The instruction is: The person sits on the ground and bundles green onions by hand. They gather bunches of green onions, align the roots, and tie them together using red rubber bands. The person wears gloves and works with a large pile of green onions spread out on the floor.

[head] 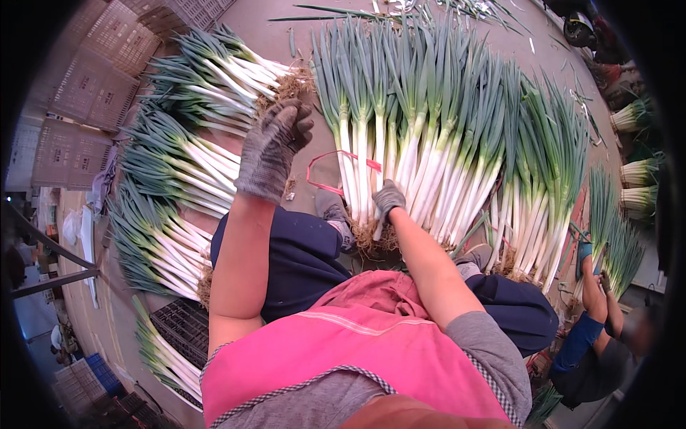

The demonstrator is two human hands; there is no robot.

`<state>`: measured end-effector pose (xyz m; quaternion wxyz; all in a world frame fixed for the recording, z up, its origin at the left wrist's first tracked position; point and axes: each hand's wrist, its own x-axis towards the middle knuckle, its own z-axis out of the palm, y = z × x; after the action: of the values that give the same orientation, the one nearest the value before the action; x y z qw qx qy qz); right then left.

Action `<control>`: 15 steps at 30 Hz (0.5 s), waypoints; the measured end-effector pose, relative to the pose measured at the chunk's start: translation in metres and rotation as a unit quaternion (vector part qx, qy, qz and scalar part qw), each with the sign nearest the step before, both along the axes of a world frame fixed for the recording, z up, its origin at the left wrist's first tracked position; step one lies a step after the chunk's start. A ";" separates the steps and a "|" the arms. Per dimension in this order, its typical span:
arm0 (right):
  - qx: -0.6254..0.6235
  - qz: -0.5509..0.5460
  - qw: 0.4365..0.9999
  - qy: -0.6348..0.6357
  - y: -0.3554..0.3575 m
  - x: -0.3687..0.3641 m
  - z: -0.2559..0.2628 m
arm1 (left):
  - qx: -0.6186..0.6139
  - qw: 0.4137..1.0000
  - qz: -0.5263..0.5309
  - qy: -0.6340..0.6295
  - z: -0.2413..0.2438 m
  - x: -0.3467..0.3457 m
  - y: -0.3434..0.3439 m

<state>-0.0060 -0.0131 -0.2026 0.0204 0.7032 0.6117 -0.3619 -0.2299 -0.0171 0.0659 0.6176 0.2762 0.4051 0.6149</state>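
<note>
My left hand [276,153], in a grey knit glove, is raised left of the middle. Its fingers are loosely curled, with nothing visible in them. My right hand [389,198], also gloved, is closed around a white stalk of a long green onion [379,146] above its roots. This stalk is in a wide row of green onions [429,155] laid side by side before me, leaves pointing away. A red tie strip [327,189] curves in a loose loop at the row's left end and crosses some stalks.
Sheaves of green onions [220,153] lie on the left. Stacked plastic crates [80,88] stand beyond them. A dark crate [182,327] is near my left side. At the right, a co-worker's gloved hand [584,249] is beside more onions [616,241]. Leaf scraps [386,13] litter the far floor.
</note>
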 end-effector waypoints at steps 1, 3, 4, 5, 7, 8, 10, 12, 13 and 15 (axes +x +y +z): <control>0.061 -0.041 0.988 0.135 0.007 0.016 -0.033 | -0.006 1.000 0.004 0.015 0.004 0.008 0.006; -0.076 -0.183 0.864 0.462 0.012 0.026 -0.003 | -0.022 0.998 0.040 0.038 0.006 0.015 0.009; -0.143 -0.257 0.751 0.592 0.007 0.032 0.041 | -0.037 0.997 0.047 0.054 -0.001 0.021 0.012; -0.156 -0.280 0.717 0.619 0.000 0.036 0.082 | -0.052 0.994 0.036 0.088 -0.011 0.027 0.016; -0.227 -0.223 0.576 0.753 -0.016 0.059 0.113 | -0.057 0.992 -0.030 0.110 -0.035 0.052 0.023; -0.239 -0.184 0.570 0.764 -0.026 0.064 0.133 | -0.094 0.987 -0.052 0.122 -0.044 0.067 0.027; -0.228 -0.091 0.620 0.745 -0.055 0.069 0.173 | -0.169 0.976 -0.109 0.084 -0.069 0.094 0.037; -0.273 -0.107 0.614 0.733 -0.085 0.074 0.198 | -0.213 0.968 -0.127 -0.026 -0.070 0.120 0.036; -0.286 -0.130 0.612 0.726 -0.100 0.075 0.206 | -0.226 0.964 -0.110 -0.085 -0.063 0.137 0.029; -0.277 -0.146 0.645 0.697 -0.112 0.082 0.210 | -0.213 0.963 -0.088 -0.142 -0.069 0.155 0.042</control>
<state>0.0758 -0.1256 0.0072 -0.2712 0.2850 0.2063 -0.8959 -0.0750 0.0254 -0.0032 0.7652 0.0830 0.4085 0.4906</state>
